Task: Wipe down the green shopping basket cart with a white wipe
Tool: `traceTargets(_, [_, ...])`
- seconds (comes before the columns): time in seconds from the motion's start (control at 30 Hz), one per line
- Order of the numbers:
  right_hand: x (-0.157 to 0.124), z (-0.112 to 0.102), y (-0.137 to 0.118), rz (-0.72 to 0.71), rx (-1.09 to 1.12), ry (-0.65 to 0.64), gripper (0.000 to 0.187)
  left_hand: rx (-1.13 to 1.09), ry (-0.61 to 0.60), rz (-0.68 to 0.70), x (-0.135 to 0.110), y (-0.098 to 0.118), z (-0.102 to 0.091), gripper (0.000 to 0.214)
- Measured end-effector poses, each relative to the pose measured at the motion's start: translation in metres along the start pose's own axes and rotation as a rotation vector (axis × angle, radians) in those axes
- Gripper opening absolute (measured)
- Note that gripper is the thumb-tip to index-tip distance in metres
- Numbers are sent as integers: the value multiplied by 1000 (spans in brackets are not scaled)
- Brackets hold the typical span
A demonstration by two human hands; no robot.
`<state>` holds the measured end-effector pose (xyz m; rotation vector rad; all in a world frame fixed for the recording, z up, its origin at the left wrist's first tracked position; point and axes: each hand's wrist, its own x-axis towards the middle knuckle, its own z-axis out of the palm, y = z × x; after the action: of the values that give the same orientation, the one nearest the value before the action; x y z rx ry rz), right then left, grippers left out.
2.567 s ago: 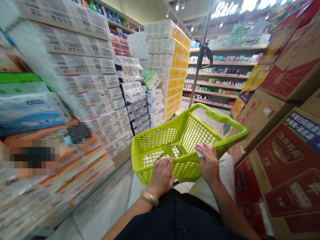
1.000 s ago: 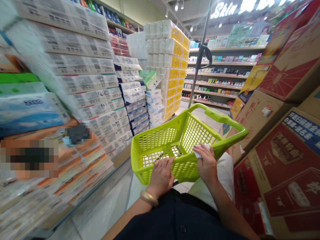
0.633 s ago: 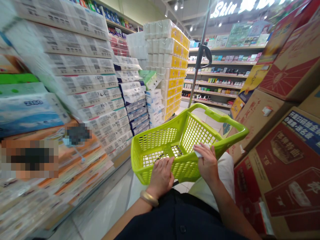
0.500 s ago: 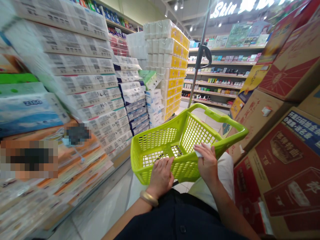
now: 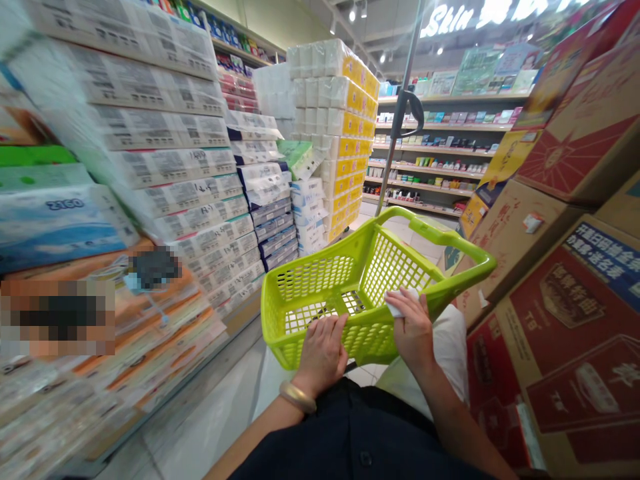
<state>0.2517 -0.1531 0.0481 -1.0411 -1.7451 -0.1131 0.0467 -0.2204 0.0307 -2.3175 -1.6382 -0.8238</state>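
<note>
A lime-green plastic shopping basket (image 5: 370,341) with lattice walls and a raised handle sits tilted in front of my body. My left hand (image 5: 323,353), with a gold bangle on its wrist, has its fingers curled over the near rim. Further right along that same rim is my right hand (image 5: 414,333), pressing a folded white wipe (image 5: 399,304) against the basket. Part of the wipe is hidden under the fingers, so I cannot tell whether it is paper or cloth. Nothing lies inside the basket that I can make out.
Wrapped paper packs (image 5: 185,160) are stacked high on the left. Yellow-and-white tissue rolls (image 5: 345,133) stand behind the basket, near an upright metal pole (image 5: 397,127) with a black grip. Red and brown cartons (image 5: 575,313) crowd the right side. Stocked shelves (image 5: 435,143) line the back.
My right hand has shifted slightly left along the rim with the white wipe. My left hand and the basket stay where they were.
</note>
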Motion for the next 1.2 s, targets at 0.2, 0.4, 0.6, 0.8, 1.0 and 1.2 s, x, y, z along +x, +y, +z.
traceTargets(0.2, [-15,12,-23,-80,65,-160,47,-1,-18,-3,0,-1,-1,66])
traceTargets(0.4, [3,-3,3,3,-1,1,42,6,2,10,0,-1,-1,65])
traceTargets(0.6, [-14,13,-22,-63,60,-98,45,2,-1,3,-1,-2,2,65])
traceTargets(0.8, [-3,3,-7,-40,31,-61,43,-2,-19,4,0,-1,0,66])
traceTargets(1.0, [-5,5,-7,-21,17,-21,40,-4,0,9,0,-2,1,65])
traceTargets(1.2, [-15,15,-25,-89,67,-147,48,5,-18,7,-1,-3,1,66])
